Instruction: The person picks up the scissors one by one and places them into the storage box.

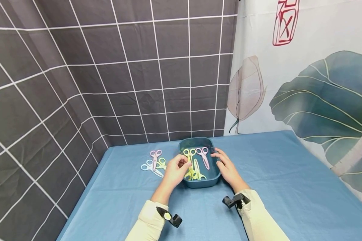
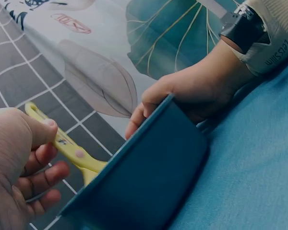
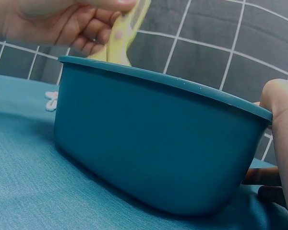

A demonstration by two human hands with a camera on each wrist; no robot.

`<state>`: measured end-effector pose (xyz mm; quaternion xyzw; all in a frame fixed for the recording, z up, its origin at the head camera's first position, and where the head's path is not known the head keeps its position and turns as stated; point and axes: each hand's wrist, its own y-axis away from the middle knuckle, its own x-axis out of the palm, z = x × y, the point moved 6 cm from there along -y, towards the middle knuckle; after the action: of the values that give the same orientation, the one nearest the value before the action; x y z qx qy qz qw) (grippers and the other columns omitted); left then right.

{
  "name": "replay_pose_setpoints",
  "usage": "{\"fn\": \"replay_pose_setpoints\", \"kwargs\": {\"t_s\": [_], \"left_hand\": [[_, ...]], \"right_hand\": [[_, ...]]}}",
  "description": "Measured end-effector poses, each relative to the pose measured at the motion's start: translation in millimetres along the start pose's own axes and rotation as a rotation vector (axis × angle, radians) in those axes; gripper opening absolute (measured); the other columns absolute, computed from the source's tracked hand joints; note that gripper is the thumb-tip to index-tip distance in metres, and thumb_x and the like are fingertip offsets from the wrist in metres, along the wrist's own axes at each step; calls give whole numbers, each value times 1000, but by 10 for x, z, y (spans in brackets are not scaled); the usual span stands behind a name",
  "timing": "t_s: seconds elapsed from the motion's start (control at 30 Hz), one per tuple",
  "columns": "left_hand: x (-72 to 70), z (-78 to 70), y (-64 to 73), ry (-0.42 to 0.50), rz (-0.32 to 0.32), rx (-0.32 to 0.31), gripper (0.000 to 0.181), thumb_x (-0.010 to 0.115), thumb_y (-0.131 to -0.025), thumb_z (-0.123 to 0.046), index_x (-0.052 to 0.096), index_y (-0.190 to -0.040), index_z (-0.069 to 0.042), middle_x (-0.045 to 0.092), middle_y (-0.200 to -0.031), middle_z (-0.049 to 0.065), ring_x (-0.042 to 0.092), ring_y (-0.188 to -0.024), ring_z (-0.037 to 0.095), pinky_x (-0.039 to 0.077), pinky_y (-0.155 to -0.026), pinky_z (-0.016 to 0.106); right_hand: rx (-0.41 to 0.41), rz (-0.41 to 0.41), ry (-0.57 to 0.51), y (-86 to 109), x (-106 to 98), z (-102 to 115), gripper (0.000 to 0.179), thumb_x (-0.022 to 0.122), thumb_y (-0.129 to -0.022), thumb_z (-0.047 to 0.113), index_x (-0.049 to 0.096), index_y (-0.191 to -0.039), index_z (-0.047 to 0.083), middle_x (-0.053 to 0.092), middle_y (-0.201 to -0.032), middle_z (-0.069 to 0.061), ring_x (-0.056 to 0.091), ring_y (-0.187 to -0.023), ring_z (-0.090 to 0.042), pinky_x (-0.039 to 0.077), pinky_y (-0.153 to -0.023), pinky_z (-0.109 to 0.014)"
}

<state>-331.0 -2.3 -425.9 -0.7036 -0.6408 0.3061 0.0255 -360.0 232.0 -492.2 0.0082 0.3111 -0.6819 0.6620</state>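
Note:
My left hand (image 1: pixel 177 169) pinches a pair of yellow scissors (image 2: pixel 72 146) by the blade end, between thumb and fingers. Their handle end points down behind the near rim of a dark blue plastic bin (image 3: pixel 153 139). More scissors lie in the bin: yellow ones (image 1: pixel 196 164) and a pink pair (image 1: pixel 202 157). My right hand (image 1: pixel 227 167) grips the bin's right side, with fingertips over the rim. In the right wrist view, some of its fingers (image 3: pixel 264 177) are low against the outer wall, partly hidden.
Left of the bin, a pink pair of scissors (image 1: pixel 155 159), a light blue pair (image 1: pixel 151 167) and a yellow-green pair (image 1: pixel 161 163) lie overlapping on the blue tablecloth (image 1: pixel 117 197). A dark grid-patterned curtain (image 1: pixel 144 80) hangs behind the table.

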Motion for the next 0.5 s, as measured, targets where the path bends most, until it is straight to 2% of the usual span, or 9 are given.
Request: {"fn": "replay_pose_setpoints", "kwargs": {"t_s": [0.23,0.5], "left_hand": [[44,21,12,-54,18,4,8,70,-91,-7,64,-86,-6,59,-76,-1,51,-68,8,45,-63,23],[47,55,20,-89,-11,-20,8,71,-89,-9,65,-84,-9,61,-77,-1,50,-67,9,44,-62,25]], "right_hand": [[12,6,4,-11,2,-1,35,45,-99,0,65,-126,5,39,-158,-13,35,-145,-40,36,-110,-60],[25,11,21,-7,5,-6,35,43,-99,1,65,-127,5,38,-159,-11,33,-146,-39,33,-112,-60]]}}
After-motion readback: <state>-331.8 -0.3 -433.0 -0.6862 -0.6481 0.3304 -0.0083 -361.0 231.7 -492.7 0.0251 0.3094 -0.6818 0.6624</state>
